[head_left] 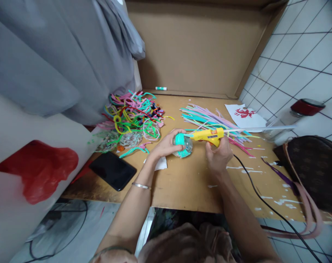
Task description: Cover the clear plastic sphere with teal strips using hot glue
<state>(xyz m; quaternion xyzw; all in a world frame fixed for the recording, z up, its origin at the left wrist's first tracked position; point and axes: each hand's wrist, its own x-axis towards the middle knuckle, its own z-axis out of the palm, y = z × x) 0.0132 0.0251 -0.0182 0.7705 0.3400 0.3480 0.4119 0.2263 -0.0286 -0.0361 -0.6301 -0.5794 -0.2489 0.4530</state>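
Observation:
My left hand (170,143) is closed around a small clear rounded piece with turquoise pipe cleaner (180,143) wrapped on it, held above the wooden table. In my right hand (220,153) is a yellow hot glue gun (208,135), gripped by its handle. Its nozzle points left and meets the turquoise strip, or comes very close to it; I cannot tell which. A long clear glue stick (260,128) sticks out of the gun's back to the right. Below my left hand lies a white paper scrap (161,163).
A tangle of colourful pipe cleaners (133,113) and a black phone (112,170) lie left. Straight pipe cleaners (206,118) lie behind the gun. At right are a lidded jar (287,118), a brown bag (313,168) and a black cord (259,195). A cardboard panel (193,47) stands behind.

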